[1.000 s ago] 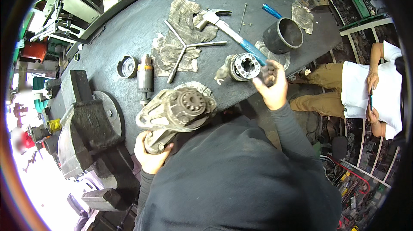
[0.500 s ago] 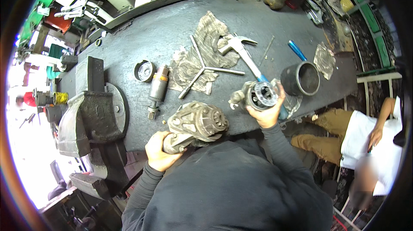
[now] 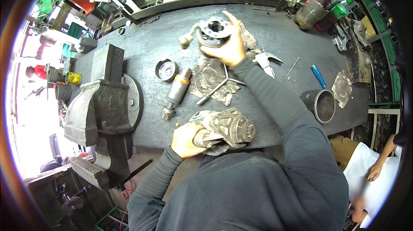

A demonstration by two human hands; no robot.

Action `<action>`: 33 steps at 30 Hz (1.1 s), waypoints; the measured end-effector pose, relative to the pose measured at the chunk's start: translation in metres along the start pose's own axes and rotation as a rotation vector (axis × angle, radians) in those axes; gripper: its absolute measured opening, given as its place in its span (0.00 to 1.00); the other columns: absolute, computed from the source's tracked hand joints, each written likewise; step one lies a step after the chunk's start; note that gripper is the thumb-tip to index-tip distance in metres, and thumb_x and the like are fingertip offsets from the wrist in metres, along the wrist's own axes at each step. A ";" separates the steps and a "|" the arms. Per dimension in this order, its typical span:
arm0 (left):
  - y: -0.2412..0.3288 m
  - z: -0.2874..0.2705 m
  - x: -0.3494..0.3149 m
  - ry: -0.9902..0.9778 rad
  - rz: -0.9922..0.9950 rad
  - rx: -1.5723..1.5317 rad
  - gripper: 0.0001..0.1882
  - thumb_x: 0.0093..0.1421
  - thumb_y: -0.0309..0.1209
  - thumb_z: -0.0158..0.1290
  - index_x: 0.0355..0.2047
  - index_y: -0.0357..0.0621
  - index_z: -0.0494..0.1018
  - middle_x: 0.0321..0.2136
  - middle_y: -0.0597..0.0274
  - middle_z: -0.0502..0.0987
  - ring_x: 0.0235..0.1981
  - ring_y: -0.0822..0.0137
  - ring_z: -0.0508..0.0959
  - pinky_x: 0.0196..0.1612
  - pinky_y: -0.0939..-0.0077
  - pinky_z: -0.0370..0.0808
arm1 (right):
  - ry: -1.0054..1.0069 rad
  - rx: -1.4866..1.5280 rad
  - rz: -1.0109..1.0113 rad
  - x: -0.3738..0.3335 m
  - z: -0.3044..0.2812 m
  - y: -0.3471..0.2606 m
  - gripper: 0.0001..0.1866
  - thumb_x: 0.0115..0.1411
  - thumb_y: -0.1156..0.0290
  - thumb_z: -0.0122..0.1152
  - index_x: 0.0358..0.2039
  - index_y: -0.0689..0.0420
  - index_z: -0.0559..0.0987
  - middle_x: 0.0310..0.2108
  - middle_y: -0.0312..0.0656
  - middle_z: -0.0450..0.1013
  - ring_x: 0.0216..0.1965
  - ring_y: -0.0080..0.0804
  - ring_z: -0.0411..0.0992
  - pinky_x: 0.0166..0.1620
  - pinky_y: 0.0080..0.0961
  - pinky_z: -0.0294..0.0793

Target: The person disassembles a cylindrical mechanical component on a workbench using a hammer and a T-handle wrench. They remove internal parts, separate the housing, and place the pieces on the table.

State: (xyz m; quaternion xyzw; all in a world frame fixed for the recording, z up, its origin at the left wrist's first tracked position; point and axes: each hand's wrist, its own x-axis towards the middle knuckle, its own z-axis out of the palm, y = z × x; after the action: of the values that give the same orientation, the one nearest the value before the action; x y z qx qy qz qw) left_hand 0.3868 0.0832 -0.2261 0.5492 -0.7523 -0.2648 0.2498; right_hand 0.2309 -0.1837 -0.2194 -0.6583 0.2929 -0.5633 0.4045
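Observation:
My left hand point(image 3: 187, 140) grips the narrower cylinder end of a grey metal starter motor housing point(image 3: 234, 128) at the bench's near edge, over a crumpled cloth. Raised above the far middle of the bench, my right hand point(image 3: 231, 51) has its fingers around a round brush holder point(image 3: 214, 29), from which a lead with a pale end piece hangs at the left. Between the two hands lie a three-armed wrench point(image 3: 226, 80) and a dirty rag point(image 3: 205, 73). An armature point(image 3: 177, 91) with a toothed tip rests left of them, beside a round end cap point(image 3: 166, 70).
A large vise point(image 3: 103, 106) stands at the left. Rightward lie a claw hammer point(image 3: 266, 62), partly behind my arm, a long bolt point(image 3: 291, 70), a blue-handled tool point(image 3: 318, 76), a hollow metal cylinder point(image 3: 323, 105) and another rag point(image 3: 342, 89). A person point(image 3: 370, 158) sits at the lower right.
My right hand has carried the brush holder from the bench's right near side up and left to its far middle. My left hand keeps hold of the housing; the view has shifted.

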 end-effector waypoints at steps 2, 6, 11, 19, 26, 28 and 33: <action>-0.002 -0.003 0.003 -0.034 0.014 0.008 0.28 0.37 0.43 0.69 0.38 0.44 0.76 0.35 0.54 0.79 0.37 0.54 0.80 0.42 0.65 0.78 | -0.008 0.042 0.084 0.008 0.031 0.018 0.60 0.33 0.72 0.82 0.65 0.54 0.53 0.49 0.47 0.71 0.51 0.36 0.71 0.57 0.33 0.71; -0.005 0.001 0.002 0.018 0.059 0.026 0.30 0.34 0.41 0.70 0.38 0.43 0.75 0.32 0.55 0.78 0.34 0.52 0.80 0.40 0.63 0.77 | -0.023 -0.213 0.036 0.009 0.068 0.049 0.58 0.34 0.67 0.82 0.64 0.54 0.56 0.51 0.51 0.71 0.53 0.39 0.72 0.57 0.32 0.72; -0.008 0.004 -0.004 0.018 0.043 -0.006 0.28 0.34 0.41 0.69 0.38 0.44 0.76 0.31 0.56 0.78 0.34 0.53 0.79 0.39 0.63 0.77 | -0.186 -0.094 0.162 -0.007 0.081 0.069 0.56 0.33 0.62 0.82 0.62 0.54 0.59 0.56 0.52 0.67 0.58 0.47 0.67 0.62 0.37 0.66; -0.013 0.007 -0.005 -0.003 0.061 0.030 0.31 0.33 0.39 0.70 0.39 0.42 0.75 0.35 0.53 0.79 0.37 0.52 0.80 0.42 0.64 0.76 | -0.302 -0.348 0.206 -0.001 0.042 0.028 0.62 0.42 0.59 0.77 0.70 0.51 0.45 0.65 0.59 0.55 0.67 0.51 0.55 0.69 0.36 0.54; -0.009 0.008 -0.005 0.018 0.003 -0.010 0.33 0.36 0.40 0.73 0.41 0.41 0.74 0.34 0.54 0.79 0.37 0.52 0.80 0.42 0.64 0.77 | -0.066 -0.687 0.048 0.025 -0.064 -0.018 0.17 0.56 0.62 0.61 0.42 0.57 0.76 0.34 0.49 0.76 0.37 0.46 0.76 0.43 0.37 0.75; -0.007 0.008 -0.003 0.026 0.023 -0.006 0.33 0.36 0.40 0.73 0.41 0.41 0.74 0.35 0.54 0.79 0.37 0.53 0.80 0.42 0.64 0.77 | 0.001 -0.721 0.054 0.024 -0.097 -0.033 0.14 0.55 0.63 0.60 0.40 0.57 0.77 0.35 0.48 0.76 0.37 0.44 0.76 0.42 0.36 0.75; -0.006 0.005 -0.002 0.024 0.034 0.010 0.33 0.36 0.39 0.73 0.42 0.39 0.73 0.36 0.52 0.79 0.39 0.52 0.80 0.44 0.65 0.77 | 0.028 -0.626 0.236 0.034 -0.148 -0.077 0.16 0.56 0.62 0.63 0.41 0.58 0.78 0.32 0.47 0.77 0.35 0.34 0.76 0.41 0.30 0.75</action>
State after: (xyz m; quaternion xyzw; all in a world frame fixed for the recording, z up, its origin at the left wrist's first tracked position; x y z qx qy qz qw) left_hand 0.3878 0.0843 -0.2340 0.5407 -0.7597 -0.2501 0.2607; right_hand 0.0874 -0.2038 -0.1300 -0.7045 0.5313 -0.4042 0.2411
